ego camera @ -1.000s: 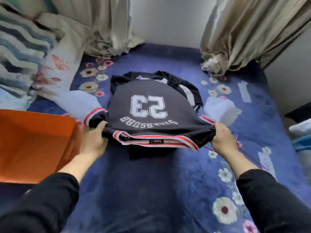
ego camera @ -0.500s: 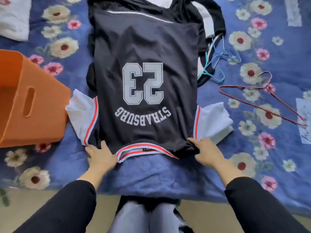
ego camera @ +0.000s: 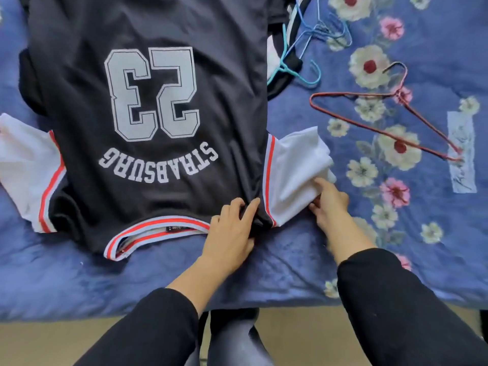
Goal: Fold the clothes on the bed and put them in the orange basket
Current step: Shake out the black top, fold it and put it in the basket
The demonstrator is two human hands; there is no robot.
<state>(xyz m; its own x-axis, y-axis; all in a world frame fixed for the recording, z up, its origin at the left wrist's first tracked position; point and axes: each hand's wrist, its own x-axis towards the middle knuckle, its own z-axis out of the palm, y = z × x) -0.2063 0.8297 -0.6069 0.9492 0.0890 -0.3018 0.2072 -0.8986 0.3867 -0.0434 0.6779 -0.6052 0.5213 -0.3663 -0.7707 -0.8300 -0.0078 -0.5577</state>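
Partly cropped jersey (ego camera: 148, 107) top — left hand (ego camera: 232, 231) flat on shoulder, right hand (ego camera: 328, 204) pinching sleeve (ego camera: 293, 170).

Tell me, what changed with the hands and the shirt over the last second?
The left hand moved from the shirt's left shoulder across to the right one, beside the right hand, which now takes hold of the white sleeve. The black shirt went from lifted to lying flat. The orange basket left view.

Jersey (ego camera: 148, 107) on bed (ego camera: 290, 273), hangers (ego camera: 383, 122) to its right
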